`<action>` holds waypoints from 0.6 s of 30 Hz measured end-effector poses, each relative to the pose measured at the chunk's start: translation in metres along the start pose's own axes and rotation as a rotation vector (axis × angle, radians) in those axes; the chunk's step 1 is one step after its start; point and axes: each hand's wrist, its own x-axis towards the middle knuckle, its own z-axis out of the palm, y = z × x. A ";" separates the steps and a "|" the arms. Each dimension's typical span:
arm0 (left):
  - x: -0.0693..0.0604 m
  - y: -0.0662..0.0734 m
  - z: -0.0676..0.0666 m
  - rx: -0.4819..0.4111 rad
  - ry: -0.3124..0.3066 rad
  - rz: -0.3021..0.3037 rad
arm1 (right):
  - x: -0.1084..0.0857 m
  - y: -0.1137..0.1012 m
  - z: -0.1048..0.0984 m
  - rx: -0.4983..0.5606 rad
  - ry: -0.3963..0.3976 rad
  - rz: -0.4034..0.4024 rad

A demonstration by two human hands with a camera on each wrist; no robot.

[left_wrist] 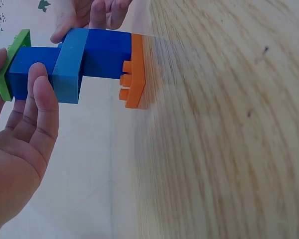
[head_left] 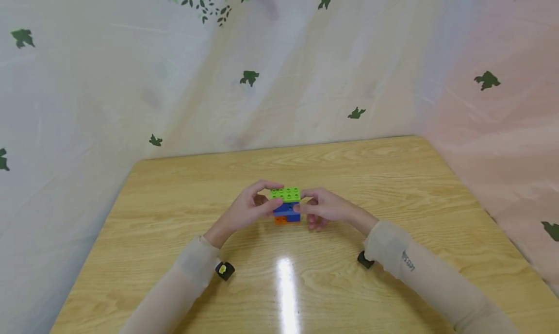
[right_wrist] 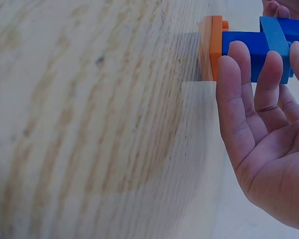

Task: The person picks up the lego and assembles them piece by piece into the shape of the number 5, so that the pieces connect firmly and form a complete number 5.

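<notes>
A toy building-block stack stands upright on the table. Its base is a thin orange block (left_wrist: 137, 74), with studs showing on one side. Above that sits a dark blue block (left_wrist: 107, 52), then a lighter blue block (left_wrist: 70, 64) and a second dark blue block (left_wrist: 31, 62). On top lies a flat bright green block (head_left: 288, 194) with rows of studs. My left hand (head_left: 246, 208) pinches the green block between thumb and index finger from the left. From the right, my right hand (head_left: 331, 208) holds the lighter blue block with thumb and index finger, its other fingers loosely bent.
The wooden table (head_left: 174, 188) has a light reflection near its front. A pale cloth (head_left: 297, 81) with dark leaf shapes hangs behind and beside it. Small black devices (head_left: 224, 271) sit under both wrists.
</notes>
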 end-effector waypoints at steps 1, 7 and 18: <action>-0.001 0.000 0.000 -0.001 0.003 -0.001 | 0.001 0.000 0.000 -0.002 0.000 0.002; -0.001 -0.001 0.001 -0.063 0.012 -0.028 | 0.001 0.000 0.000 -0.012 0.005 0.008; 0.001 -0.004 0.002 -0.111 -0.034 -0.043 | 0.002 0.003 -0.001 -0.007 -0.003 -0.007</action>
